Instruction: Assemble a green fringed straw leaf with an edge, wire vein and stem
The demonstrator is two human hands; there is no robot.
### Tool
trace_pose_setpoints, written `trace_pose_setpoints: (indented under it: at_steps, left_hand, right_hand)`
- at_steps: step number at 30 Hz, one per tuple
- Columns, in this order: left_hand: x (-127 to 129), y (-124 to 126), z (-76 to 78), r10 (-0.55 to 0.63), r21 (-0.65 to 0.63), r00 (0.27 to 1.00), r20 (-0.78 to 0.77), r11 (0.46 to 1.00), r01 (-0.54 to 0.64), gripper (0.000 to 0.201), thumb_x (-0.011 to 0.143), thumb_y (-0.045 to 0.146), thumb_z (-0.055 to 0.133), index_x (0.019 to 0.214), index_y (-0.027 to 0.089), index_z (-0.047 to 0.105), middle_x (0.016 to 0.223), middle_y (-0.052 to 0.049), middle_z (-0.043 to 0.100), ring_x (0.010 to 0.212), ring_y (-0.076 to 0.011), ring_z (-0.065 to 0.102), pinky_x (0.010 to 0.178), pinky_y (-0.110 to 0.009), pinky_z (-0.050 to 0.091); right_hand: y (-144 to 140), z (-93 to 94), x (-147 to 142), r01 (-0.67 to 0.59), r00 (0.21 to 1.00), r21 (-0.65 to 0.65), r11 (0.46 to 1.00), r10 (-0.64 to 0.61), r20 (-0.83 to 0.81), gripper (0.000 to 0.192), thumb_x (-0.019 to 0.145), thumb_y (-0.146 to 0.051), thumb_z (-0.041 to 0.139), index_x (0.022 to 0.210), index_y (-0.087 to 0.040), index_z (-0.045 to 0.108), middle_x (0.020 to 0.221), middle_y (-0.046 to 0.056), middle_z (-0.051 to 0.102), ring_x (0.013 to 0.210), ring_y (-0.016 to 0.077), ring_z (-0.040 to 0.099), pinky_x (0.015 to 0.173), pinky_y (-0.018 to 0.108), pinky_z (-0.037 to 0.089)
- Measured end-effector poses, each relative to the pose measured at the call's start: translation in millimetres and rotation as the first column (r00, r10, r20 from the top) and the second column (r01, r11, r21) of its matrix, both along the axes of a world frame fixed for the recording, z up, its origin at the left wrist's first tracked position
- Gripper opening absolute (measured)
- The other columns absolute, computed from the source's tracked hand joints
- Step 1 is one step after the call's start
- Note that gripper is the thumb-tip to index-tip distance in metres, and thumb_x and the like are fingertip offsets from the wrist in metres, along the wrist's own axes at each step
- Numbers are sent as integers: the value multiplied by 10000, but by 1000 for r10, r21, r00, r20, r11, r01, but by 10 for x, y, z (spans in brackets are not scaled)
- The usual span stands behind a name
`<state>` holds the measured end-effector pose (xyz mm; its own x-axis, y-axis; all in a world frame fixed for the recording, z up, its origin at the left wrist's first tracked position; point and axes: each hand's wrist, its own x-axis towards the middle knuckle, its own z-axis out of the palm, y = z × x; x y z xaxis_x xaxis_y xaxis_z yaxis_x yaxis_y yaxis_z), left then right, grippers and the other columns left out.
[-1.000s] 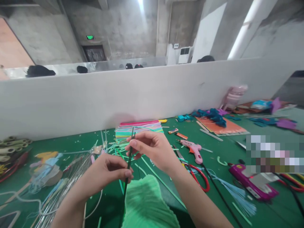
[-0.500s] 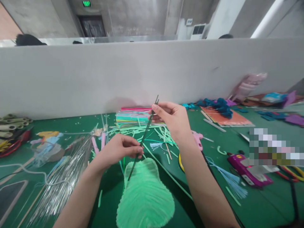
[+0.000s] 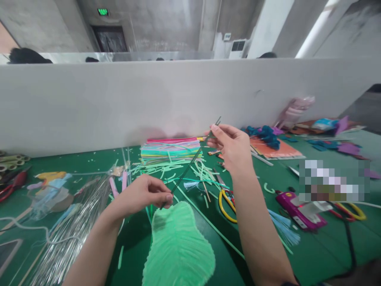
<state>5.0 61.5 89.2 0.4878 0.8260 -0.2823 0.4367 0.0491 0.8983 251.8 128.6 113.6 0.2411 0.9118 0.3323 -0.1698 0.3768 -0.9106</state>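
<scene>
Thin dark green wires (image 3: 190, 165) run slantwise between my two hands, above the table. My left hand (image 3: 153, 192) pinches them near their lower end. Higher and to the right, my right hand (image 3: 232, 145) pinches them close to their upper tips, which stick out past the fingers. Below my left hand lies a large fuzzy green leaf shape (image 3: 180, 246) with a ribbed surface and a notched outline. How many wires there are is hard to tell.
Behind the hands lies a stack of coloured pipe cleaners (image 3: 169, 149) among green offcuts. Yellow-handled scissors (image 3: 222, 206) are beside my right forearm. Silver wires (image 3: 71, 230) lie left, a purple device (image 3: 300, 210) right. A white partition (image 3: 119, 99) stands behind.
My right hand has moved to the right, and the wires slant lower between my hands. Less of their lower end now shows below my left hand. The view has shifted slightly.
</scene>
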Motion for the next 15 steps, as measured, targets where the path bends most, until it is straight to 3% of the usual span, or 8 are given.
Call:
trace_pose_setpoints:
  at_steps: [10, 15]
  left_hand:
    - [-216, 33, 89, -48, 17, 987, -153, 999, 51, 241, 766, 418, 659, 733, 182, 696, 691, -25, 722, 656, -144, 625, 631, -242, 483]
    - [-122, -199, -9, -95, -53, 985, -141, 995, 89, 212, 779, 388, 644, 770, 177, 667, 731, -28, 742, 721, -166, 678, 640, -236, 481]
  right_hand:
    - [-81, 58, -47, -185, 982, -69, 980, 183, -39, 249, 663, -319, 790, 774, -162, 631, 677, 2, 704, 563, 114, 673, 543, 200, 590]
    - [-66, 5, -123, -209, 978, -76, 975, 210, 8, 284, 669, -344, 787, 823, -152, 647, 702, 18, 715, 553, 114, 664, 574, 226, 598]
